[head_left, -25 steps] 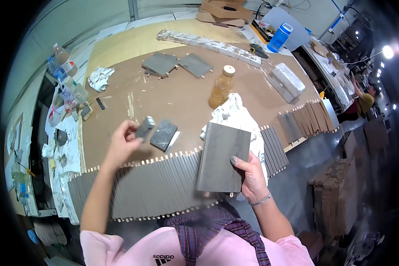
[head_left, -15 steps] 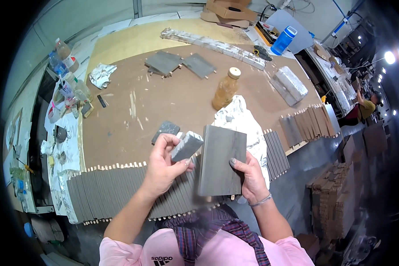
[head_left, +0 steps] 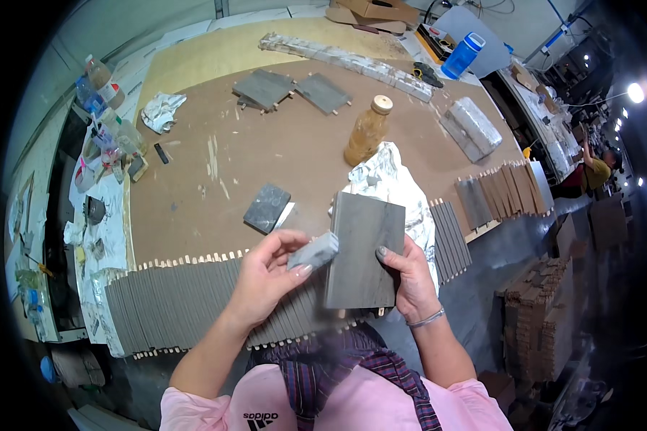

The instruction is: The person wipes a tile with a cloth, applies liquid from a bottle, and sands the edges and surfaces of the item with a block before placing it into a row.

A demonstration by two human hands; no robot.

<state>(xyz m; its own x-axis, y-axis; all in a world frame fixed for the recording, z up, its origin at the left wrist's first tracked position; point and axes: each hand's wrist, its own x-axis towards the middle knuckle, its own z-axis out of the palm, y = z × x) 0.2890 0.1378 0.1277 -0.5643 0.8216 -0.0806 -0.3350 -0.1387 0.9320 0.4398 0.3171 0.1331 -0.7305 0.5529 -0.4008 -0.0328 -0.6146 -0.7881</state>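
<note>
A grey wooden panel (head_left: 366,251) with small wooden pegs at its lower edge is held upright by my right hand (head_left: 413,276), thumb across its face and the other fingers behind it. In my left hand (head_left: 269,276) is a small grey sanding block (head_left: 314,251), pinched between thumb and fingers, its end at the panel's left edge. A darker grey block (head_left: 267,207) lies on the table just beyond my left hand. Below both hands runs a long row of standing grey panels (head_left: 180,302) with pegs along their ends, partly hidden by my left forearm.
On the brown tabletop (head_left: 187,223) are a bottle of amber liquid (head_left: 366,136), a crumpled white cloth (head_left: 402,187), loose panels (head_left: 264,89), a wrapped block (head_left: 472,129) and a long whitish bar (head_left: 345,66). More panels (head_left: 503,190) line the right edge. A person (head_left: 593,172) works far right.
My left hand has turned the sanding block flatter and brought it against the panel's left edge. The panel has shifted slightly up and right, and the darker block is less covered.
</note>
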